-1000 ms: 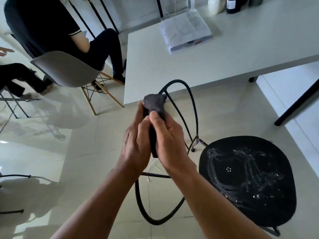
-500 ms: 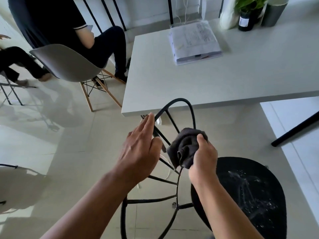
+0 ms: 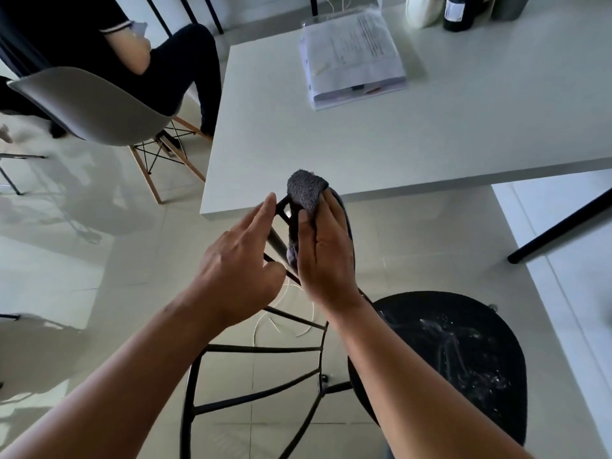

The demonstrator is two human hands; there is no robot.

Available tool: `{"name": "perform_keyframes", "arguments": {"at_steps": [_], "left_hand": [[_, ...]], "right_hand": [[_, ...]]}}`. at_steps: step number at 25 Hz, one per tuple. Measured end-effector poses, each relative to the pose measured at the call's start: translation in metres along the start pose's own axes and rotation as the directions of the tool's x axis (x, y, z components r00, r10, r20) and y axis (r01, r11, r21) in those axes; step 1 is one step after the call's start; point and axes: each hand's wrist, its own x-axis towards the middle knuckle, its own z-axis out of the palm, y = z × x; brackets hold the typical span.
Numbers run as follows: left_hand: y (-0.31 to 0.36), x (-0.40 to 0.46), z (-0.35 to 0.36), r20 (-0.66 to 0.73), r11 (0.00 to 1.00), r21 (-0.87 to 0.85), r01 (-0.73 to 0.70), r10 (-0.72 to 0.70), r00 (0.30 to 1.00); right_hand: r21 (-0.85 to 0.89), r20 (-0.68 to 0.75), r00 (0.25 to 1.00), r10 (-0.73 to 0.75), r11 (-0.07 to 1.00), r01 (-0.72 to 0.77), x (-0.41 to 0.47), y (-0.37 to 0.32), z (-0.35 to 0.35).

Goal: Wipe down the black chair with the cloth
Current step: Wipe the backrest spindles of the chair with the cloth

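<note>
The grey cloth (image 3: 306, 194) sits bunched over the top of the black chair (image 3: 457, 356)'s wire back loop, right at the near edge of the white table (image 3: 364, 150), and the right hand (image 3: 326, 256) grips it there, fingers wrapped round cloth and rail together, thumb pressed against the fabric. A fold of the cloth trails down below the palm along the rail. The left hand (image 3: 240, 263) is loose, fingers stretched forward and holding nothing, its fingertips close to the black bar just left of the cloth; whether they touch it is hard to tell. The chair's back rods fan down between the two forearms, and the round black seat lies low on the right, streaked with wet smears that catch the light. On the table, well beyond the cloth, lies a stack of papers (image 3: 352, 58), and at the far edge stands a dark bottle (image 3: 457, 11) next to a pale rounded object. Over to the left, a person in dark clothes (image 3: 159, 58) sits in a grey shell chair (image 3: 96, 111) with wooden legs, on a glossy pale tiled floor (image 3: 82, 260).
</note>
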Motion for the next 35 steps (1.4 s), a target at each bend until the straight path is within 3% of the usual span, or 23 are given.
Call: {"name": "perform_keyframes", "arguments": {"at_steps": [5,7,9,10,11,12,14,15,16,19,23,25,28,29,33,35], "left_hand": [[-0.004,0.000,0.002,-0.039,1.000,0.025,-0.018,0.019,0.999],[-0.007,0.001,0.004,-0.068,0.999,0.034,-0.032,0.034,0.997],[-0.009,0.001,0.006,-0.085,0.998,0.042,-0.038,0.041,0.996],[-0.010,0.001,0.006,-0.090,0.998,0.047,-0.035,0.039,0.995],[-0.011,0.002,0.007,-0.093,0.998,0.050,-0.033,0.037,0.995],[-0.010,0.002,0.007,-0.096,0.998,0.053,-0.032,0.037,0.995],[-0.010,0.000,0.007,-0.098,0.997,0.069,-0.030,0.037,0.994],[-0.010,-0.001,0.006,-0.101,0.996,0.079,-0.028,0.036,0.994],[-0.010,-0.001,0.006,-0.107,0.996,0.087,-0.027,0.036,0.994],[-0.010,0.000,0.007,-0.139,0.995,0.102,-0.024,0.038,0.990],[-0.009,0.001,0.006,-0.164,0.991,0.116,-0.060,0.079,0.983],[-0.008,0.002,0.007,-0.170,0.992,0.105,-0.068,0.085,0.982],[-0.007,0.000,0.004,-0.167,0.994,0.092,-0.066,0.080,0.983],[-0.007,0.000,0.004,-0.167,0.993,0.095,-0.072,0.087,0.982],[-0.006,0.001,0.005,-0.181,0.986,0.132,-0.097,0.120,0.976],[-0.007,0.001,0.004,-0.200,0.988,0.117,-0.104,0.126,0.972]], "right_hand": [[-0.061,-0.055,0.924,0.380,0.922,-0.383,-0.032,0.093,-0.016],[-0.081,-0.081,0.821,0.566,0.817,-0.571,-0.056,0.134,-0.030],[-0.012,-0.126,0.647,0.752,0.651,-0.759,-0.072,0.166,-0.041],[0.052,-0.147,0.575,0.805,0.587,-0.808,-0.075,0.174,-0.043],[0.102,-0.171,0.550,0.818,0.570,-0.815,-0.075,0.178,-0.044],[0.101,-0.187,0.584,0.790,0.607,-0.788,-0.073,0.179,-0.043],[-0.076,-0.176,0.757,0.629,0.758,-0.648,-0.071,0.175,-0.038],[-0.186,-0.127,0.821,0.556,0.800,-0.570,-0.073,0.176,-0.035],[-0.284,-0.046,0.840,0.541,0.799,-0.531,-0.076,0.181,-0.033],[-0.538,0.188,0.757,0.625,0.711,-0.454,-0.091,0.198,-0.030],[-0.607,0.192,0.694,0.694,0.640,-0.472,-0.088,0.195,-0.017],[-0.570,0.144,0.656,0.741,0.604,-0.558,-0.077,0.192,-0.014],[-0.418,0.051,0.754,0.655,0.699,-0.580,-0.082,0.177,-0.009],[-0.360,0.055,0.751,0.658,0.715,-0.600,-0.091,0.174,-0.008],[-0.293,0.131,0.537,0.833,0.550,-0.782,-0.115,0.186,-0.006],[-0.263,0.139,0.535,0.833,0.552,-0.792,-0.130,0.184,-0.002]]}}
